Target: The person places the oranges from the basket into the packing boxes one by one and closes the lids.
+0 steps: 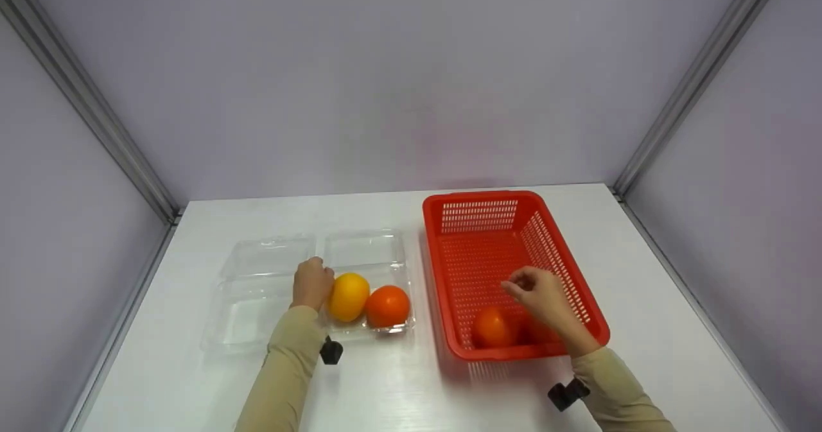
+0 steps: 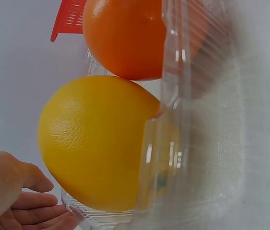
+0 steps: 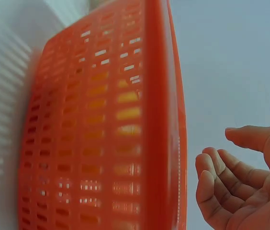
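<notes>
Facing you is a flat, pale lilac-grey back wall (image 1: 411, 85), faintly pink low near its middle. A matching pale left side wall (image 1: 58, 226) and pale right side wall (image 1: 738, 162) enclose you, joined to it by grey metal corner posts (image 1: 695, 79). Before you spreads a smooth white tabletop (image 1: 655, 303), its surface softly reflecting light toward you.
</notes>
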Demonstrator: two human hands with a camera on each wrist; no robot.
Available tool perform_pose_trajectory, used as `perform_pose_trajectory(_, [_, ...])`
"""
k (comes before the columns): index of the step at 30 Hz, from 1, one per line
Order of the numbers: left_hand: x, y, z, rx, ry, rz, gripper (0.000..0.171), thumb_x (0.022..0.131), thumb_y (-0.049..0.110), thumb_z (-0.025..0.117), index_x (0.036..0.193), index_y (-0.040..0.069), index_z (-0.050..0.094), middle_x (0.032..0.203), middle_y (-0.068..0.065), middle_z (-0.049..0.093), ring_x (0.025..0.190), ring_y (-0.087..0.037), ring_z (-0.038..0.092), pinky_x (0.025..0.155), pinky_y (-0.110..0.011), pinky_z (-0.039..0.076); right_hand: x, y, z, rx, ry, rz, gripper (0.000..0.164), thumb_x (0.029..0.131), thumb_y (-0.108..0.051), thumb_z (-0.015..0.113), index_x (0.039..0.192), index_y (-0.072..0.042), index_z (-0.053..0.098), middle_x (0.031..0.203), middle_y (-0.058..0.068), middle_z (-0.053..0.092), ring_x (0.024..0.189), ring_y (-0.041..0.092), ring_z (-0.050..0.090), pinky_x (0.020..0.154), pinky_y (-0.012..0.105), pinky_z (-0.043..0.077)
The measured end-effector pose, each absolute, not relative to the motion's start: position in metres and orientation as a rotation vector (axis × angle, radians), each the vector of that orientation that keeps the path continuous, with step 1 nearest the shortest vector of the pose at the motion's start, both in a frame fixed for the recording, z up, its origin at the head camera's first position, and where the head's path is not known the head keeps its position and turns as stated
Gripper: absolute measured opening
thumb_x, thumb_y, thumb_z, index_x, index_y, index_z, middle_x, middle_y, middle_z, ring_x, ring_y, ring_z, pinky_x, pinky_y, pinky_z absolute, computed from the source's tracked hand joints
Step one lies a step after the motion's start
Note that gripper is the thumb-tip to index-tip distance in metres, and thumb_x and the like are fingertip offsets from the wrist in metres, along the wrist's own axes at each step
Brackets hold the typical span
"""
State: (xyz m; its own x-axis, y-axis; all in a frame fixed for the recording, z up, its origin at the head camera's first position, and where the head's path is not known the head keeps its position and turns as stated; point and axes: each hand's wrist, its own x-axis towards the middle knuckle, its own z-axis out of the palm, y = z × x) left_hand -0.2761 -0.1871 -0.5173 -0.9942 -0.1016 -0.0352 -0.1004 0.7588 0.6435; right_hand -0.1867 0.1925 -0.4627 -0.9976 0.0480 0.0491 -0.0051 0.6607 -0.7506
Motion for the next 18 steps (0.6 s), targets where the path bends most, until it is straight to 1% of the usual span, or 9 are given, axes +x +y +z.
perform_pose_trajectory(2, [-0.276, -0.187, -0.518, 0.162, -2.931, -1.069, 0.027, 0.093, 0.004, 0.052, 0.104, -0.017, 0.062, 0.104, -0.033, 0.067, 0.099, -0.043, 0.067, 0.088, -0.049, 0.056, -0.186, 0.186, -0.464, -0.025, -2.8, 1.28, 0.011, 0.087, -0.012, 0.069, 0.089, -0.001, 0.069, 0.081, 0.014, 0.071, 0.065, 0.006, 0.058, 0.056, 0.016, 0.047])
perform_pose_trajectory(7, [-0.278, -0.186, -0.518, 0.17, -2.91, -1.087, 0.023, 0.092, 0.004, 0.051, 0.097, -0.015, 0.063, 0.097, -0.032, 0.068, 0.092, -0.042, 0.067, 0.082, -0.049, 0.057, -0.186, 0.173, -0.466, -0.004, -2.792, 1.281, 0.01, 0.085, -0.011, 0.07, 0.087, -0.001, 0.069, 0.08, 0.013, 0.071, 0.064, 0.004, 0.057, 0.056, 0.015, 0.047])
perform_pose_trajectory(11, [-0.28, -0.184, -0.518, 0.18, -2.903, -1.08, 0.02, 0.091, 0.003, 0.051, 0.091, -0.014, 0.062, 0.091, -0.031, 0.067, 0.085, -0.04, 0.067, 0.078, -0.047, 0.057, -0.185, 0.162, -0.469, 0.101, -2.792, 1.268, 0.011, 0.085, -0.012, 0.071, 0.085, -0.002, 0.069, 0.078, 0.012, 0.071, 0.064, 0.005, 0.057, 0.055, 0.015, 0.046])
perform_pose_trajectory(14, [-0.281, -0.183, -0.517, 0.197, -2.9, -1.09, 0.02, 0.09, 0.002, 0.051, 0.089, -0.014, 0.061, 0.089, -0.031, 0.066, 0.083, -0.041, 0.067, 0.077, -0.048, 0.057, -0.184, 0.154, -0.47, 0.153, -2.797, 1.268, 0.012, 0.086, -0.014, 0.07, 0.085, -0.002, 0.068, 0.078, 0.012, 0.07, 0.066, 0.007, 0.057, 0.056, 0.015, 0.045])
perform_pose_trajectory(18, [-0.283, -0.182, -0.518, 0.216, -2.906, -1.097, 0.02, 0.09, 0.002, 0.049, 0.09, -0.014, 0.061, 0.091, -0.032, 0.066, 0.086, -0.043, 0.067, 0.081, -0.049, 0.057, -0.184, 0.139, -0.469, 0.135, -2.822, 1.306, 0.01, 0.085, -0.013, 0.071, 0.085, -0.003, 0.068, 0.079, 0.01, 0.07, 0.067, 0.008, 0.056, 0.057, 0.015, 0.046])
